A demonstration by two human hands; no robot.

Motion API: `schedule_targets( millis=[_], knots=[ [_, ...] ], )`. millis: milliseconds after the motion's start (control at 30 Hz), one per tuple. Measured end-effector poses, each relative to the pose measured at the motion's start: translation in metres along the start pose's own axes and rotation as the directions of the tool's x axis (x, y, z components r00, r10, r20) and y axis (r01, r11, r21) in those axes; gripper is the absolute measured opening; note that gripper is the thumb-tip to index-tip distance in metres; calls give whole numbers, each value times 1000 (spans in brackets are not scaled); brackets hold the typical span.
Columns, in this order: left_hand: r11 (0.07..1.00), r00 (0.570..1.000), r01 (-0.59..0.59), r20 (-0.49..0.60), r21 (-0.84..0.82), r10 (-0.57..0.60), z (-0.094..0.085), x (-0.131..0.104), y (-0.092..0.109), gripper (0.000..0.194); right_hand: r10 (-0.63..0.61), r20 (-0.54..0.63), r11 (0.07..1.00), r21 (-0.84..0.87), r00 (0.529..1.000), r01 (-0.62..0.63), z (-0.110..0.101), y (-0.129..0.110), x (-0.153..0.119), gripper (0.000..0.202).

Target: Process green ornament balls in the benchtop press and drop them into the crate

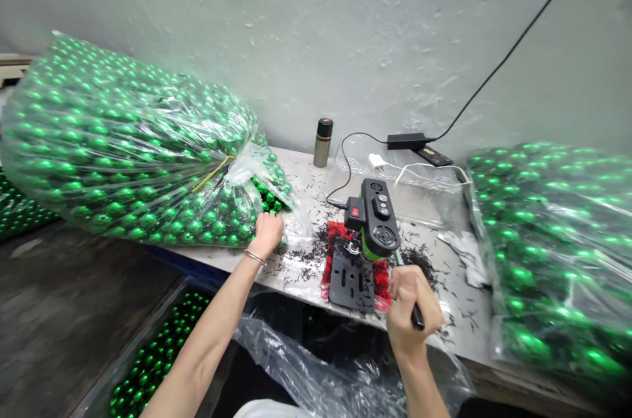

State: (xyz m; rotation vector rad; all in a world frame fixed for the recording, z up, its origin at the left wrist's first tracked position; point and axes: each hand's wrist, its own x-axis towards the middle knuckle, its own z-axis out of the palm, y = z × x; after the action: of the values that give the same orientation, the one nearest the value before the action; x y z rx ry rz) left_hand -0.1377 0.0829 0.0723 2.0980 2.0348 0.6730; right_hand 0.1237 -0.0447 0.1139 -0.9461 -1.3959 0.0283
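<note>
At one table, two hands, one lever

Workshop: rough grey plaster wall; white worktop strewn with thin black scraps; black-and-green lever machine; bulging clear plastic sacks of shiny green beads.

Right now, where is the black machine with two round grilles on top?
In the head view, the black machine stands right of centre on the white table, its base over a red mat, beside the right hand gripping its lever.
</note>
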Motion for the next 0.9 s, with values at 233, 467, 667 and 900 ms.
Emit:
schedule_targets(
  millis=[233,467,667,900],
  knots=[
    [874,989,82,145,-480,-13,-11,-12,0,34,-20,7,1000,8,1000,20,1,1,-1,32],
    [71,874,485,486,-872,-8,26,-72,46,42,-44,8,999,27,999,44,1,2,-2,32],
    [112,840,533,540,-839,45,50,-95,77,52,-50,58,998,-19,997,52,-1,2,-3,31],
    [669,935,143,321,-730,150,59,-96,92,43,-68,74,997,-27,995,70,-2,2,-5,30]
  ],
)
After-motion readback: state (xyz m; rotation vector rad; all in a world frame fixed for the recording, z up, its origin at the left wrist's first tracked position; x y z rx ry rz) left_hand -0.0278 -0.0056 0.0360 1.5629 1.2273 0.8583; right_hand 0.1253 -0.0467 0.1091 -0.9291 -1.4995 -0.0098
